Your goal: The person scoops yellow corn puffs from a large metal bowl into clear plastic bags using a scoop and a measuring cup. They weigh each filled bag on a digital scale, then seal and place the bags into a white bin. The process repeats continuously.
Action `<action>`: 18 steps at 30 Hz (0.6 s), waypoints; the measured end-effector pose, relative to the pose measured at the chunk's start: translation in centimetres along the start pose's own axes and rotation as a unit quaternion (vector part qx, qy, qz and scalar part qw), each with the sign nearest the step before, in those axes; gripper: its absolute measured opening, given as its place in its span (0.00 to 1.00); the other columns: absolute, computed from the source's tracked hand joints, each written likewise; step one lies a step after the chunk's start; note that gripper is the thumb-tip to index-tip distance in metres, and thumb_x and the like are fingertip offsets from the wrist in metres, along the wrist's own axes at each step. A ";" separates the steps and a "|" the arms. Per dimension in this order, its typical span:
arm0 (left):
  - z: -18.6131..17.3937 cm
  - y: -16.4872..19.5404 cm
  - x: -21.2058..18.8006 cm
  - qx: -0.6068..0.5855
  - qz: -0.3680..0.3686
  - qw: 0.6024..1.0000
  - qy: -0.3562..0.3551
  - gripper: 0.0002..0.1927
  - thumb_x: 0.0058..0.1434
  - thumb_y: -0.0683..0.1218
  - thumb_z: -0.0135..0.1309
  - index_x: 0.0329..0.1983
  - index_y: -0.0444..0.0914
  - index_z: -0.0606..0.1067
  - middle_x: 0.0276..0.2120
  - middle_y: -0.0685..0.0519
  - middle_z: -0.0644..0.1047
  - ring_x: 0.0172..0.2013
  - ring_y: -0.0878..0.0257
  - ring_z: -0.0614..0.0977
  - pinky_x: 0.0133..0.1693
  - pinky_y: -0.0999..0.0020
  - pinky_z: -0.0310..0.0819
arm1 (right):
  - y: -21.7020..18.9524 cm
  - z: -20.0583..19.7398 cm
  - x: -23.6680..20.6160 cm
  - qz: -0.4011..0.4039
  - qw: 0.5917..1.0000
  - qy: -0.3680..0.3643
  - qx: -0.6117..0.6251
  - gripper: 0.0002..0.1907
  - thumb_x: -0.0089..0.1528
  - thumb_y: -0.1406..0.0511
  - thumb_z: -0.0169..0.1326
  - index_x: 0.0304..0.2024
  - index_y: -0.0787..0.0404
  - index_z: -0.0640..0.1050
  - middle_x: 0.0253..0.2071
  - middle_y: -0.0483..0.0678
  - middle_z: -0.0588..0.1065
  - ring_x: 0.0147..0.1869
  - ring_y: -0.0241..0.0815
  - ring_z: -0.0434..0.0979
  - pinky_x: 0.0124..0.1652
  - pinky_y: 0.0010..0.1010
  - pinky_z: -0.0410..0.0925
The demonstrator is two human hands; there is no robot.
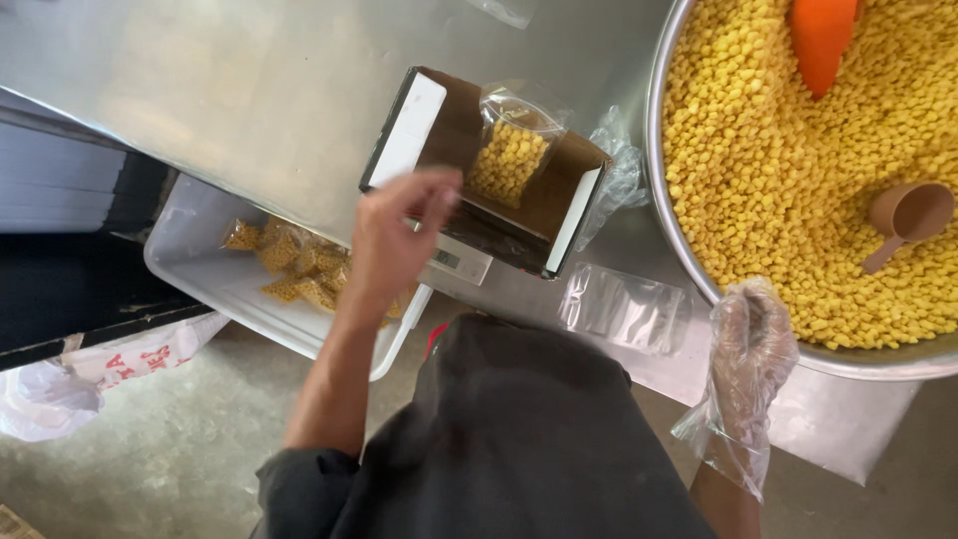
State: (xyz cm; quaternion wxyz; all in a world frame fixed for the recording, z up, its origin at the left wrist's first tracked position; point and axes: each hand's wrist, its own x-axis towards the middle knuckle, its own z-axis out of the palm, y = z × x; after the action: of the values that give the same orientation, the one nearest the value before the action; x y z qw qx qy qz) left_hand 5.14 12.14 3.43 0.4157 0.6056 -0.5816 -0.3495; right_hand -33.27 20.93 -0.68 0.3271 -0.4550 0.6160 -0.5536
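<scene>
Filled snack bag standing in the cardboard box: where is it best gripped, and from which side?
Probably the empty top of the snack bag, pinched from above: it stands upright in the cardboard box, whose walls block the sides. The left hand is nearest.

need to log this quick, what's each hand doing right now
left hand: bare, loosely curled, empty, beside the cardboard box
right hand: gloved, open, empty, by the bowl

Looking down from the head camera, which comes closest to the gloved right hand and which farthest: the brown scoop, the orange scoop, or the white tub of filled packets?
From the right hand, in its clear glove at the bowl's rim:
1. Brown scoop, just above it, lying on the yellow snacks in the bowl.
2. Orange scoop, at the bowl's far edge, stuck into the snacks.
3. White tub, far across on the left, below the table's edge.
</scene>
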 end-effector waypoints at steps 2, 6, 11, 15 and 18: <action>-0.9 0.3 2.3 0.124 0.123 0.984 0.031 0.18 0.68 0.40 0.59 0.61 0.39 0.77 0.58 0.46 0.77 0.58 0.49 0.78 0.58 0.55 0.75 | 0.0 0.0 0.1 0.003 1.000 -0.009 0.020 0.09 0.73 0.70 0.57 0.56 0.64 0.76 0.49 0.44 0.74 0.47 0.31 0.72 0.47 0.22 0.69; 1.5 0.2 6.8 0.248 0.163 0.954 -0.046 0.24 0.61 0.42 0.64 0.62 0.45 0.77 0.69 0.44 0.63 0.70 0.43 0.61 0.65 0.47 0.65 | -0.2 0.0 0.5 0.007 0.999 -0.021 0.028 0.09 0.72 0.70 0.57 0.55 0.64 0.76 0.47 0.44 0.74 0.46 0.33 0.72 0.46 0.23 0.69; 5.7 -3.2 12.9 0.349 0.216 0.901 -0.140 0.28 0.54 0.44 0.68 0.60 0.46 0.77 0.73 0.41 0.55 0.72 0.39 0.54 0.64 0.39 0.58 | -0.9 0.8 0.8 -0.043 0.992 -0.043 -0.110 0.09 0.70 0.71 0.56 0.53 0.64 0.76 0.51 0.45 0.75 0.54 0.35 0.75 0.54 0.28 0.70; 7.1 -4.2 15.5 0.370 0.218 0.877 -0.217 0.25 0.52 0.46 0.67 0.55 0.45 0.79 0.73 0.41 0.57 0.72 0.38 0.54 0.66 0.43 0.56 | -1.8 1.1 0.5 0.007 0.974 -0.035 -0.224 0.11 0.67 0.66 0.57 0.51 0.61 0.78 0.44 0.48 0.76 0.46 0.39 0.77 0.46 0.30 0.73; 6.0 -3.4 15.8 0.346 0.312 0.857 -0.218 0.22 0.54 0.47 0.63 0.54 0.41 0.78 0.69 0.45 0.70 0.70 0.44 0.65 0.68 0.50 0.62 | -2.2 0.4 -0.5 -0.014 0.972 -0.008 -0.235 0.11 0.67 0.64 0.57 0.50 0.60 0.78 0.46 0.49 0.78 0.49 0.43 0.79 0.48 0.32 0.73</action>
State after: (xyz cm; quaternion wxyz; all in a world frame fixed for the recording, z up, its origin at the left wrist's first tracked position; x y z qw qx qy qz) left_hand 2.32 -4.22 -1.20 0.1293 0.4051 -0.8995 -0.1006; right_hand -32.32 21.33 1.39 0.2084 -0.5319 0.7197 -0.3945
